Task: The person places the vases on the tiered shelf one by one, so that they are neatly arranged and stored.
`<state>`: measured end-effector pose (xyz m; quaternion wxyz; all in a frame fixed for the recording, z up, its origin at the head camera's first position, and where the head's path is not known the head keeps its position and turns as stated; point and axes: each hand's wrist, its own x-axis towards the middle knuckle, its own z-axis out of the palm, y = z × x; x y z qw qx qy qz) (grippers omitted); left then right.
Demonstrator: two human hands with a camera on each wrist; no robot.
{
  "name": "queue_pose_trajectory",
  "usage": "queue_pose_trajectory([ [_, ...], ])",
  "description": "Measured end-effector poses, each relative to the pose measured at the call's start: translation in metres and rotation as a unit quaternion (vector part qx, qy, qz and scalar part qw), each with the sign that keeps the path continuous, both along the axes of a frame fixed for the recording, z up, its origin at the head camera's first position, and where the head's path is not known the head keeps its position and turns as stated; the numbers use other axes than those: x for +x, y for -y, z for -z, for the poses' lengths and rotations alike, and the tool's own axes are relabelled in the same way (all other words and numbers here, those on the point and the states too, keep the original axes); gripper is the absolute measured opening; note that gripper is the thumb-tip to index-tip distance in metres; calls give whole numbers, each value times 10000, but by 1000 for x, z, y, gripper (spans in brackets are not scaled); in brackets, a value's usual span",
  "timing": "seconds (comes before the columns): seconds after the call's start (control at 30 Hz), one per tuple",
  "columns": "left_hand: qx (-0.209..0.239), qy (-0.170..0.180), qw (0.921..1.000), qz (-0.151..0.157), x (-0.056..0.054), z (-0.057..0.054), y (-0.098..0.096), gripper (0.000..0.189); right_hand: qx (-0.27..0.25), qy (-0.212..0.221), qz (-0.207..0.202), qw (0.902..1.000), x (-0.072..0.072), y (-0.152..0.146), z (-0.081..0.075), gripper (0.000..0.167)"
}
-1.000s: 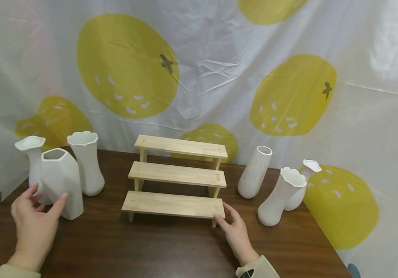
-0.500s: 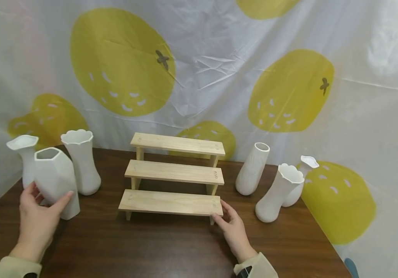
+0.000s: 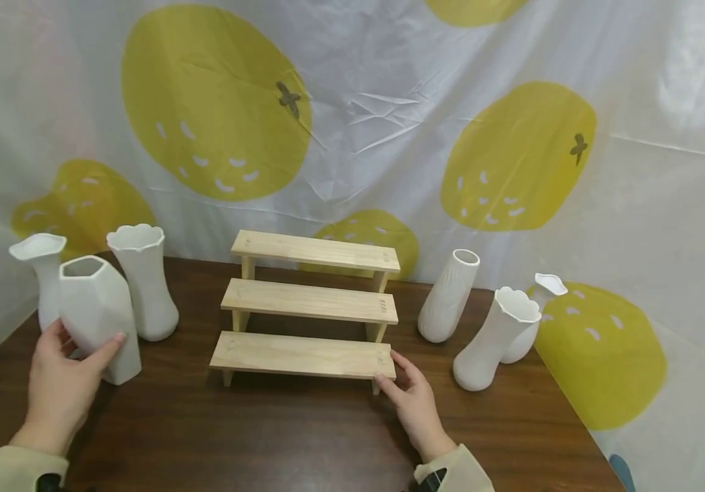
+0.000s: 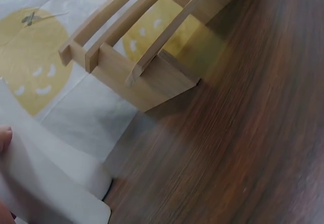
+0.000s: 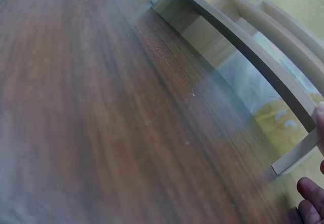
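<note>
So your left hand (image 3: 59,383) has hold of the angular vase (image 3: 102,321), low down on its body, thumb on one side and fingers round the other. That vase is at the left end of the table (image 3: 254,437), opening up top. Honestly can't tell if its base is fully on the wood or a hair off it. Two more white ones crowd in behind it: the flared vase (image 3: 47,287) off to the left and the wavy-rimmed vase (image 3: 150,294) to the right, so close they overlap in the head view.

Your right hand (image 3: 414,410) is pinching the near right corner of the wooden stand (image 3: 306,355), thumb over the top of the lowest step and a finger at its end. The stand has three steps climbing toward the back and sits mid-table. The right wrist view catches your thumb on the end of that step, with the stand's leg just below it.

Past your right hand you've got three other white vases: the slim vase (image 3: 447,297) nearest the stand, then the second wavy-rimmed vase (image 3: 490,348), partly covering the second flared vase (image 3: 524,338) behind it.

Backdrop's a pale curtain (image 3: 377,137) with big yellow fruit on it, and your light sleeves (image 3: 14,468) show a dark band (image 3: 432,480) at each cuff.
</note>
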<state>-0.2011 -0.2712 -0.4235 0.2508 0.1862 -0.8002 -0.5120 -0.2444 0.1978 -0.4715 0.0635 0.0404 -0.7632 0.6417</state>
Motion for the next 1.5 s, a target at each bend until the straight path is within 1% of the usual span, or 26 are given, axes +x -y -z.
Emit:
queue_pose_trajectory([
  [0.07,-190,28,9998,29,1,-1,2,74,-8,4,0,10000,0,0,0,65],
  [0.17,-320,143,9994,8,2,-2,4,76,-1,4,-6,10000,0,-1,0,65],
  [0.33,-323,333,9989,-48,3,-3,6,80,57,-15,12,10000,0,-1,1,65],
  [0.57,-404,438,9982,16,4,0,8,86,83,-12,5,10000,-1,-1,2,64],
  [0.67,-453,413,9981,-5,6,-1,7,85,68,31,-2,10000,0,0,-2,63],
  [0.9,-538,313,9981,14,10,-7,4,82,103,6,-44,9999,14,8,-25,59],
  [1.07,-563,114,9978,331,12,-14,-1,73,101,51,-29,9999,17,9,-28,59],
  [1.17,-639,110,9960,618,14,-20,-6,71,87,39,-29,10000,16,8,-26,59],
  [1.27,-693,79,9940,837,16,-26,-13,72,84,31,-33,10000,15,7,-24,59],
  [1.33,-654,-15,9933,956,16,-29,-18,70,99,30,-27,9999,15,7,-24,59],
  [1.5,-523,-380,9900,1251,16,-38,-30,65,141,64,0,9999,15,8,-25,59],
])
